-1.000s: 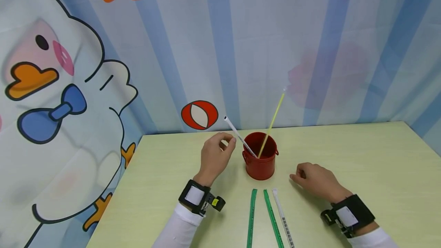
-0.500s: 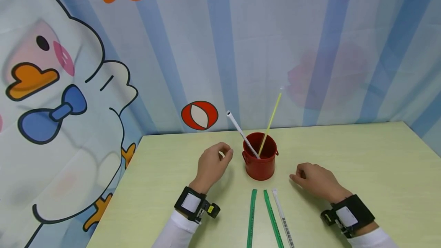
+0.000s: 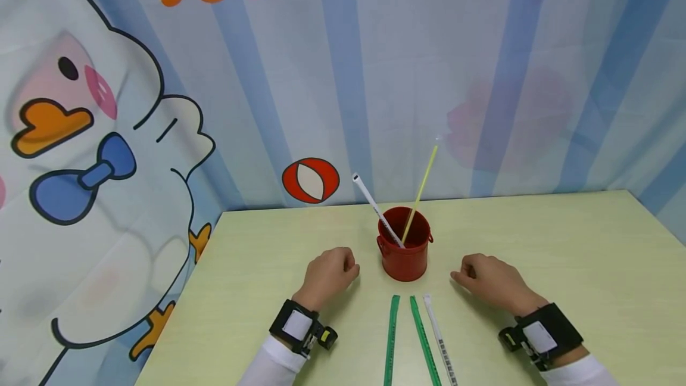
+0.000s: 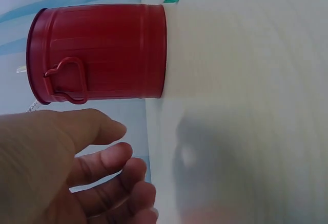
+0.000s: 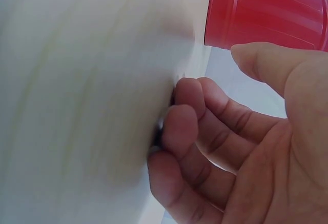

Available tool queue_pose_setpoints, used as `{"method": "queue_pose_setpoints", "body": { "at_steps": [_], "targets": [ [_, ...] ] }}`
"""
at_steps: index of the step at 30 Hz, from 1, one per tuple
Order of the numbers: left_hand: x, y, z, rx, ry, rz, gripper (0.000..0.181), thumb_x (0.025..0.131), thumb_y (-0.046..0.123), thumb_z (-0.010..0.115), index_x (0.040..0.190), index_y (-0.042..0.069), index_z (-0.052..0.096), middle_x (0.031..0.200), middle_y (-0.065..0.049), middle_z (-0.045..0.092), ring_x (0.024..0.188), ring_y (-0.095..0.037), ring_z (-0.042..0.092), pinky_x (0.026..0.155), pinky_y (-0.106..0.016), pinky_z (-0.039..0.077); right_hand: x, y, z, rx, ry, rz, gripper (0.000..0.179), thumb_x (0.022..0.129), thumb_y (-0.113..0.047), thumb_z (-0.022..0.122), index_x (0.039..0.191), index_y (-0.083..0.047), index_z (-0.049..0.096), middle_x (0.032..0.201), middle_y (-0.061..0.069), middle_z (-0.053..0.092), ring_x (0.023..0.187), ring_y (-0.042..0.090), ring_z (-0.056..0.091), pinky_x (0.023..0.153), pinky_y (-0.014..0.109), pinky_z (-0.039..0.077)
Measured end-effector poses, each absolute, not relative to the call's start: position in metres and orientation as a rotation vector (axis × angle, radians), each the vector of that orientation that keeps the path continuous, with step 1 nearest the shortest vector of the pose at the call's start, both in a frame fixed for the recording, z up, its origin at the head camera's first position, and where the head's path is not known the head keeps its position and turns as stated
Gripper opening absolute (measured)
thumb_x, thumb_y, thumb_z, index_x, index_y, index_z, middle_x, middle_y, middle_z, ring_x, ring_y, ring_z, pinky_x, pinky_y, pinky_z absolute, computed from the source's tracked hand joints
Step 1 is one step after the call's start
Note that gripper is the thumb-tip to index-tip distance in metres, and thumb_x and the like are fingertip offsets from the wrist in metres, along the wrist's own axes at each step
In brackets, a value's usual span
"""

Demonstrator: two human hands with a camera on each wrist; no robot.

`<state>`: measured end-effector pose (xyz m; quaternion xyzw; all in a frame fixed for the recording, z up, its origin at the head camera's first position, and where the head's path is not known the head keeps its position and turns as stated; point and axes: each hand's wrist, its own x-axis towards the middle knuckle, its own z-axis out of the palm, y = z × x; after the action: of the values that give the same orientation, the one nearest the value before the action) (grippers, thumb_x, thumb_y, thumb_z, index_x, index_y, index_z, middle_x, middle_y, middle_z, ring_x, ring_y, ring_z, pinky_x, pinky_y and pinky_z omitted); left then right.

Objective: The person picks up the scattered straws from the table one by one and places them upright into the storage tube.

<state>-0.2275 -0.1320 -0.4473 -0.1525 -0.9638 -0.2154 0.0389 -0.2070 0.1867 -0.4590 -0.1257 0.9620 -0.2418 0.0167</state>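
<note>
A small red bucket [image 3: 405,264] with side handles stands upright on the table. Inside it lean a white straw [image 3: 370,198], tilted left, and a yellow straw [image 3: 427,173], tilted right. Left of the bucket and apart from it is my left hand [image 3: 328,276], loosely curled; the left wrist view shows nothing between thumb and fingers. My right hand [image 3: 495,279] rests on the table to the right of the bucket, fingers loosely bent and holding nothing. In front of the bucket lie two green wrapped straws [image 3: 392,338] [image 3: 424,338] and a white wrapped straw [image 3: 440,338].
The pale yellow table [image 3: 589,255] ends at the back against a striped blue curtain [image 3: 407,76] with a printed duck. A black camera band sits on each wrist.
My left hand has drawn back from the white straw, down and toward me, beside the bucket. The white straw leans in the bucket, released. My right hand has not moved.
</note>
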Motion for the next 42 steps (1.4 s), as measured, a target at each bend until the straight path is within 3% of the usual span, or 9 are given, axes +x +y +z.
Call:
{"method": "queue_pose_setpoints", "body": {
  "at_steps": [32, 42],
  "targets": [
    [-0.221, -0.134, -0.462, -0.497, -3.045, -0.605, 0.023, 0.087, 0.017, 0.067, 0.066, 0.018, 0.056, 0.057, 0.007, 0.047, 0.055, -0.010, 0.046, 0.050, -0.027, 0.035, -0.196, 0.167, -0.451, -0.439, 2.918, -0.697, 0.031, 0.089, -0.030, 0.067, 0.066, -0.015, 0.053, 0.055, -0.005, 0.044, 0.051, 0.010, 0.042, 0.048, 0.027, 0.031],
    [-0.221, -0.135, -0.464, -0.503, -3.036, -0.591, 0.024, 0.086, 0.017, 0.067, 0.065, 0.018, 0.056, 0.057, 0.007, 0.047, 0.055, -0.009, 0.045, 0.049, -0.026, 0.035, -0.176, 0.142, -0.448, -0.480, 2.747, -0.598, 0.030, 0.082, -0.032, 0.075, 0.067, -0.015, 0.056, 0.054, -0.004, 0.042, 0.052, 0.012, 0.043, 0.051, 0.029, 0.028]
  ]
}}
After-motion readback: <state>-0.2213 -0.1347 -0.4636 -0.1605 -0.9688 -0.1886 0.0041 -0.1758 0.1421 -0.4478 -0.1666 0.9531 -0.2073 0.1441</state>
